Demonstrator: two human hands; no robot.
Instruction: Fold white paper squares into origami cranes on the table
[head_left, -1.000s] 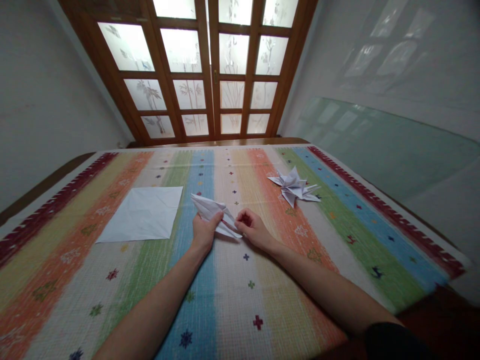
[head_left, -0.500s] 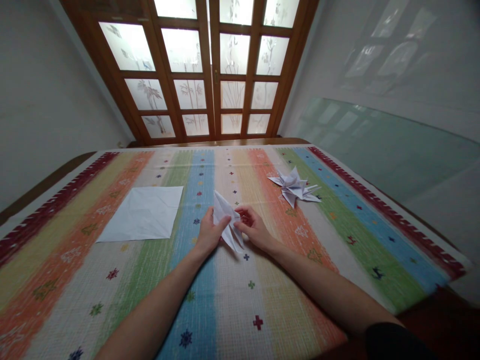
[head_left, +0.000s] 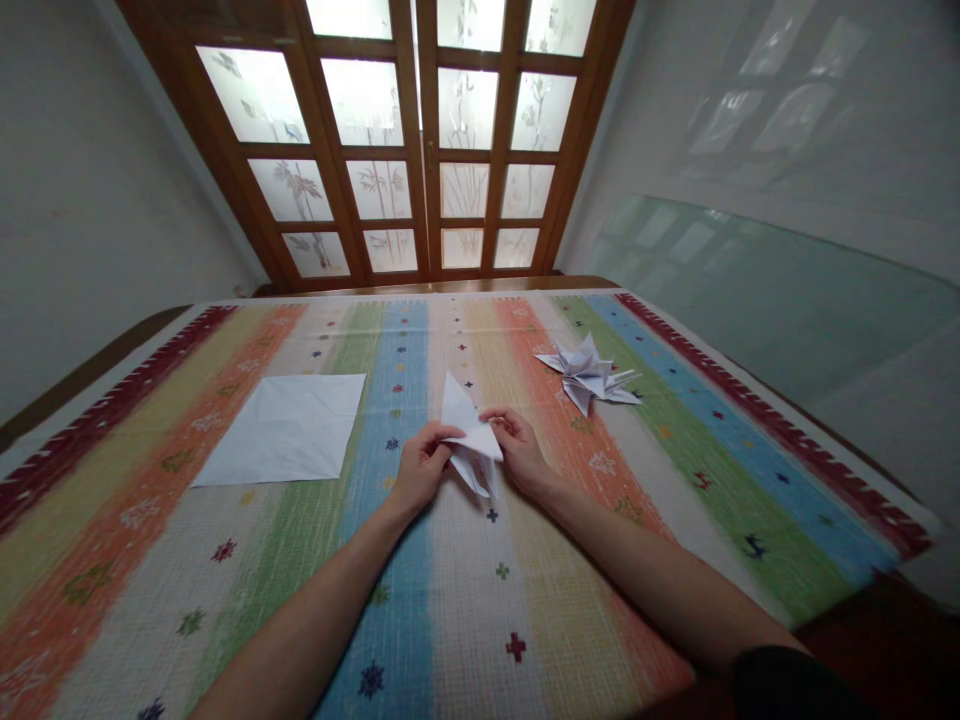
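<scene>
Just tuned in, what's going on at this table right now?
A person is working a folded paper over a striped cloth. The left hand pinches its left side and the right hand pinches its right side, with one pointed tip aimed away from the person. A flat sheet of white paper lies on the cloth to the left, and a spiky paper figure lies farther back on the right, both untouched.

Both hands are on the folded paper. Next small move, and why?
Probably lay the folded paper flat on the striped cloth and press the crease: left hand and right hand pinch it from either side, its tip raised.
</scene>
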